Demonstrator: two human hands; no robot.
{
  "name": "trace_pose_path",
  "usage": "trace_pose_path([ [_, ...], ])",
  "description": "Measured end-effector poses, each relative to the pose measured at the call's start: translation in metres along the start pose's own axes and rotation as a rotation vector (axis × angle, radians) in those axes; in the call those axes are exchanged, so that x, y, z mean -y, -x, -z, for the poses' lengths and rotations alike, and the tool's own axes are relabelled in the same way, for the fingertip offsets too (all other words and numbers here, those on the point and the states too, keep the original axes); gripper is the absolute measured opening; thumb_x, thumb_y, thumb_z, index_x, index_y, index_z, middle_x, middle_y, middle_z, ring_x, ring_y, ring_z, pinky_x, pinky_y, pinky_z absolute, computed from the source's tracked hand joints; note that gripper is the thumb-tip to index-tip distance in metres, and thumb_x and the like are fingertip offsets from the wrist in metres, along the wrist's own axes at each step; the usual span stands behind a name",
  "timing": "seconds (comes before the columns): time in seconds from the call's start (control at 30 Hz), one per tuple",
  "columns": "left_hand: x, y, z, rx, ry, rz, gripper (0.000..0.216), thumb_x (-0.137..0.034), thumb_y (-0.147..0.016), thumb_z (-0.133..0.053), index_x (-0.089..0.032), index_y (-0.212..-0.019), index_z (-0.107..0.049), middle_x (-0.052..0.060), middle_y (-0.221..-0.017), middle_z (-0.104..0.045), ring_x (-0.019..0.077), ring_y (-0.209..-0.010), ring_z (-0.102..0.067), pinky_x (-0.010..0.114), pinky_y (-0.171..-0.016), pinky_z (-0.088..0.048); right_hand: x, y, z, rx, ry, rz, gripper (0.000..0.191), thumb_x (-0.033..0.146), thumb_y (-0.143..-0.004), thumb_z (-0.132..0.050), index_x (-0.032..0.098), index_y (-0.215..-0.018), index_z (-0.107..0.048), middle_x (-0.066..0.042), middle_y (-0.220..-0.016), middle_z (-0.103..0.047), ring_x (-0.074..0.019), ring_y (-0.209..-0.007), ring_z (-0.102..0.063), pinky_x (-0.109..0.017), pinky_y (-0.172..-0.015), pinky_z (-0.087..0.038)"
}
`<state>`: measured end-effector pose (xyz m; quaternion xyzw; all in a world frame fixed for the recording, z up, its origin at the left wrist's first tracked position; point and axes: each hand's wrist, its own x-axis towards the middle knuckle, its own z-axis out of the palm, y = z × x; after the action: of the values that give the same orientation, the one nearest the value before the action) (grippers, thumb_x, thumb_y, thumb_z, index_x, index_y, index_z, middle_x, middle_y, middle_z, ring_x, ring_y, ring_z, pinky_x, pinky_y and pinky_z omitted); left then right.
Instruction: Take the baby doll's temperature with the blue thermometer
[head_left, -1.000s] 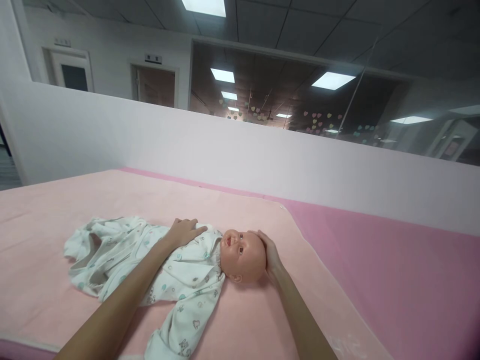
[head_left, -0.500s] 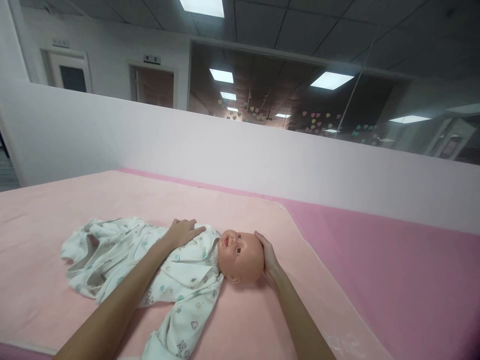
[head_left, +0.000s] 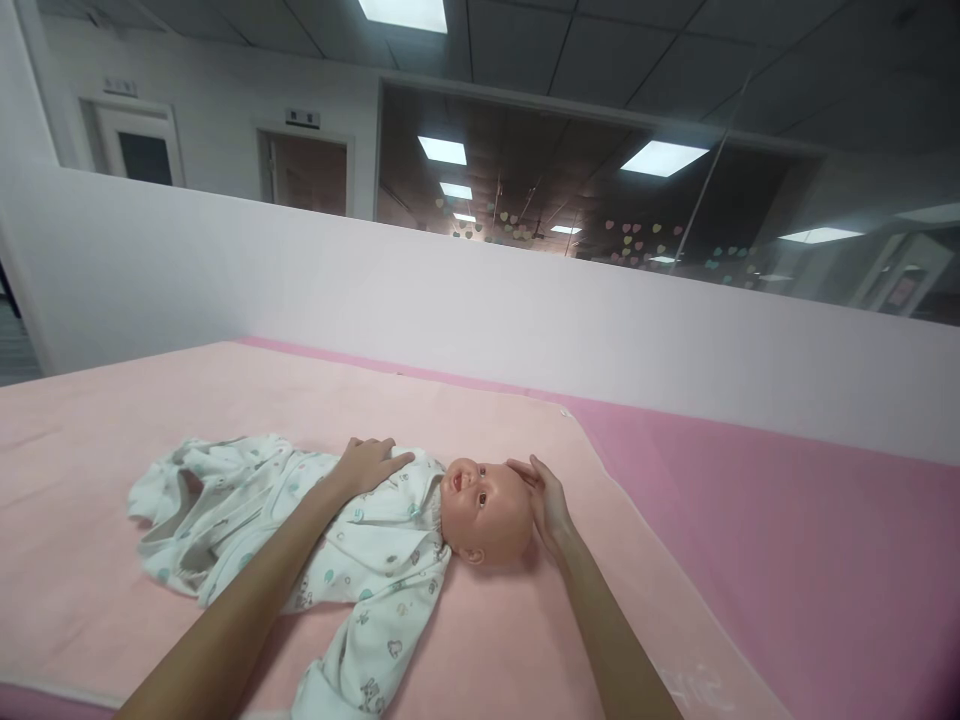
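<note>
On its back lies a baby doll (head_left: 491, 515), its bald head toward the right, dressed in a white printed onesie (head_left: 375, 545). The onesie's leg part spreads loosely to the left, and one sleeve stretches toward me. My left hand (head_left: 367, 467) rests flat on the doll's chest, fingers somewhat spread. Against the crown of the head is my right hand (head_left: 549, 500), its fingers extended and slightly curved along the far side. Part of the right palm is hidden from view.
Beneath the doll is a light pink pad (head_left: 300, 390) on a darker pink surface (head_left: 720, 510) that shows at the right. A low white wall (head_left: 450, 300) runs behind, with a glass window (head_left: 585, 180) above it. Two doors stand at the back left.
My right hand has loosened a little from the head, its fingers lifting and shifting right. The doll has slid slightly to the right; my left hand stays on its chest.
</note>
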<state>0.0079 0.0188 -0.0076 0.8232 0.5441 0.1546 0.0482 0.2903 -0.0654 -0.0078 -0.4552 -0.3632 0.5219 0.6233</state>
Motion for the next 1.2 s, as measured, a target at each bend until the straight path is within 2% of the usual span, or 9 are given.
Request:
trace_pose_path([
  [0.07,0.001,0.000,0.000,-0.007,0.000,-0.004,0.051,-0.059,-0.080,-0.028,-0.019,-0.084,-0.059,0.011,-0.085,-0.068,0.0297,-0.089,-0.059,0.040,-0.083,-0.031,-0.001,0.001,-0.001,0.003,-0.002,0.000,0.037,0.048,-0.069,-0.059,0.016,-0.084,-0.069,-0.007,-0.089,-0.070,-0.0235,-0.092,-0.062,-0.031,-0.081,-0.046],
  [0.27,0.004,-0.001,-0.002,-0.022,0.001,-0.033,0.044,-0.056,-0.080,-0.034,-0.025,-0.094,-0.062,0.008,-0.088,-0.067,0.0286,-0.090,-0.058,0.037,-0.082,-0.031,-0.004,0.013,-0.020,0.150,-0.024,-0.119,0.035,0.046,-0.069,-0.060,0.013,-0.080,-0.068,-0.007,-0.084,-0.071,-0.0251,-0.091,-0.063,-0.031,-0.079,-0.048],
  [0.4,0.004,-0.002,-0.002,-0.024,-0.018,-0.018,0.045,-0.055,-0.081,-0.034,-0.024,-0.093,-0.063,0.008,-0.084,-0.067,0.0278,-0.086,-0.059,0.038,-0.082,-0.032,-0.001,0.013,-0.020,0.135,-0.026,-0.117,0.035,0.046,-0.068,-0.062,0.014,-0.081,-0.069,-0.007,-0.081,-0.071,-0.0239,-0.090,-0.064,-0.029,-0.080,-0.048],
  [0.6,0.004,0.000,-0.002,0.022,-0.094,-0.064,0.044,-0.052,-0.084,-0.029,-0.026,-0.100,-0.060,0.008,-0.090,-0.065,0.0275,-0.086,-0.058,0.041,-0.081,-0.032,0.002,0.009,-0.014,0.075,-0.032,-0.025,0.037,0.047,-0.065,-0.064,0.015,-0.082,-0.070,-0.007,-0.084,-0.071,-0.0248,-0.091,-0.063,-0.030,-0.081,-0.046],
  [0.77,0.005,0.000,-0.004,0.014,-0.110,-0.079,0.043,-0.051,-0.084,-0.029,-0.027,-0.102,-0.060,0.008,-0.091,-0.065,0.0275,-0.088,-0.057,0.041,-0.082,-0.031,-0.001,0.013,-0.017,0.179,-0.011,-0.123,0.036,0.048,-0.069,-0.062,0.014,-0.080,-0.071,-0.008,-0.085,-0.071,-0.0266,-0.091,-0.063,-0.032,-0.078,-0.048],
  [0.93,0.006,-0.003,-0.004,0.004,-0.091,-0.040,0.044,-0.054,-0.083,-0.031,-0.025,-0.097,-0.060,0.007,-0.089,-0.065,0.0267,-0.088,-0.058,0.038,-0.082,-0.032,0.005,0.004,-0.006,0.046,0.015,0.033,0.037,0.048,-0.067,-0.064,0.016,-0.082,-0.071,-0.008,-0.088,-0.071,-0.0252,-0.095,-0.061,-0.031,-0.083,-0.044],
  [1.03,0.007,-0.003,-0.004,-0.004,-0.082,-0.038,0.045,-0.055,-0.083,-0.030,-0.024,-0.096,-0.060,0.008,-0.089,-0.066,0.0268,-0.088,-0.058,0.038,-0.082,-0.032,0.009,-0.001,0.002,0.014,-0.005,0.081,0.037,0.049,-0.068,-0.061,0.017,-0.083,-0.071,-0.009,-0.092,-0.070,-0.0251,-0.098,-0.060,-0.032,-0.085,-0.043],
  [1.13,0.006,-0.003,-0.004,-0.008,-0.078,-0.034,0.046,-0.056,-0.083,-0.030,-0.023,-0.095,-0.060,0.008,-0.089,-0.066,0.0270,-0.089,-0.058,0.037,-0.081,-0.032,0.005,0.001,-0.001,0.018,-0.015,0.062,0.036,0.049,-0.068,-0.062,0.017,-0.082,-0.071,-0.008,-0.090,-0.070,-0.0250,-0.096,-0.061,-0.032,-0.084,-0.043],
  [1.2,0.006,-0.003,-0.003,-0.007,-0.074,-0.029,0.047,-0.056,-0.082,-0.030,-0.023,-0.094,-0.061,0.008,-0.088,-0.066,0.0272,-0.088,-0.058,0.037,-0.081,-0.032,-0.001,0.004,-0.008,0.077,-0.017,-0.006,0.037,0.050,-0.067,-0.062,0.016,-0.080,-0.071,-0.008,-0.087,-0.071,-0.0255,-0.093,-0.062,-0.032,-0.082,-0.045],
])
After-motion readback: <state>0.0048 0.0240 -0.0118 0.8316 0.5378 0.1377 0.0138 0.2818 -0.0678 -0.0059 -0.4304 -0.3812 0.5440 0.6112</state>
